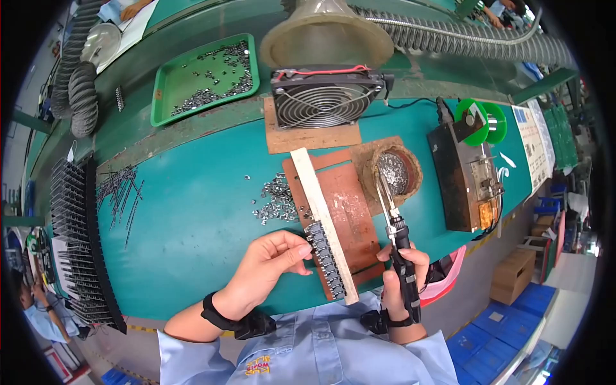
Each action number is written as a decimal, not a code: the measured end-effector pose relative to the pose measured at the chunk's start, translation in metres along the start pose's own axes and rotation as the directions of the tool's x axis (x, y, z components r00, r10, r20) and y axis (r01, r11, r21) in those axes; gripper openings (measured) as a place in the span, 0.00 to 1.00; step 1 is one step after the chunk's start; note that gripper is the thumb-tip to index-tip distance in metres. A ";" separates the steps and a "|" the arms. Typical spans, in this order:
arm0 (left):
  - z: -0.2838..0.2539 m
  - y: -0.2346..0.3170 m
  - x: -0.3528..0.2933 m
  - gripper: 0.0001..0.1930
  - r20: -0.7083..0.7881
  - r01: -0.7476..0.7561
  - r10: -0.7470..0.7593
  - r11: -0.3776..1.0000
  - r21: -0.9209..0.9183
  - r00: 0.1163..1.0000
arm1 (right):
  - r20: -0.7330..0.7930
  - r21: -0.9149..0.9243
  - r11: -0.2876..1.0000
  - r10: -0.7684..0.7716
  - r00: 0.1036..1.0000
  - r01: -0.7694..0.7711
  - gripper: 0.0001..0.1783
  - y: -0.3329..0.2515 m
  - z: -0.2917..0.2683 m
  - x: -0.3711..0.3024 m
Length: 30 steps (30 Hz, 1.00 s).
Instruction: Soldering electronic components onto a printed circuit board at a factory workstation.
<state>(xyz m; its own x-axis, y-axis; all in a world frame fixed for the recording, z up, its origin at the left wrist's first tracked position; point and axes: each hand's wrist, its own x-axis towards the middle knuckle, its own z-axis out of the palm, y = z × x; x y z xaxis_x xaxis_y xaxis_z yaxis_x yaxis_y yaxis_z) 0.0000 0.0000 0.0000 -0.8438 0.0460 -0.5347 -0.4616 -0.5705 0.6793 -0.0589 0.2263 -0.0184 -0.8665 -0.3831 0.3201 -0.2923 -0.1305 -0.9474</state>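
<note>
My right hand [404, 282] is wrapped round the black handle of a soldering iron [402, 247], whose metal tip points up into a round pot [393, 173] with silvery bits inside. My left hand [269, 263] is closed, thumb and forefinger pinched at the upper left edge of a row of small black components [326, 260]. What lies between those fingertips is too small to make out. The row runs along a pale straight bar [324, 224], which slants across a reddish-brown board [350, 208]. Loose small metal parts [276, 200] lie in a heap left of the bar.
Behind the board stands a black fan [327, 102] beneath a wide duct hood [327, 38]. A green tray [205, 80] of small parts sits back left. Racked dark strips [74, 237] line the left edge. A solder feeder [465, 173] with a green reel [475, 122] stands right.
</note>
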 end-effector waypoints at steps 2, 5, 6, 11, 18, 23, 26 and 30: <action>0.001 0.003 0.000 0.04 -0.015 0.008 -0.008 1.000 -0.003 1.000 | -0.052 -0.052 0.998 0.030 0.998 -0.033 0.23 0.004 0.003 -0.003; 0.001 0.004 0.006 0.03 -0.022 0.022 -0.021 1.000 0.019 1.000 | -0.060 -0.089 0.996 0.015 0.998 -0.021 0.22 0.013 -0.001 0.001; 0.000 0.003 0.006 0.02 -0.022 0.017 -0.016 1.000 0.025 1.000 | -0.019 -0.107 0.994 -0.019 1.000 0.017 0.22 0.014 -0.004 0.004; 0.004 0.002 0.007 0.03 -0.045 0.013 -0.011 0.998 0.055 0.999 | 0.007 -0.084 0.996 -0.003 1.000 0.004 0.20 0.013 -0.007 0.004; 0.007 0.004 0.006 0.03 -0.084 0.039 -0.033 0.996 0.074 0.996 | 0.066 -0.098 0.995 -0.018 0.998 0.025 0.20 0.013 -0.011 0.008; 0.009 0.003 0.006 0.04 -0.092 0.032 -0.027 0.998 0.060 0.995 | 0.093 -0.104 0.994 -0.027 0.995 0.037 0.20 0.014 -0.013 0.008; 0.009 0.003 0.005 0.04 -0.095 0.027 -0.022 0.998 0.059 0.995 | 0.090 -0.105 0.994 -0.025 0.996 0.034 0.20 0.014 -0.013 0.008; 0.009 0.003 0.006 0.04 -0.095 0.023 -0.016 0.997 0.076 0.995 | 0.086 -0.108 0.994 -0.024 0.996 0.033 0.20 0.014 -0.012 0.008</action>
<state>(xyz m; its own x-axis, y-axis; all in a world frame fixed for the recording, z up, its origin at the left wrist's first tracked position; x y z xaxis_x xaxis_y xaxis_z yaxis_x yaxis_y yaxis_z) -0.0089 0.0062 0.0038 -0.8064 -0.0229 -0.5910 -0.5007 -0.5054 0.7028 -0.0752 0.2325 -0.0293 -0.8214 -0.4567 0.3417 -0.3630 -0.0437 -0.9308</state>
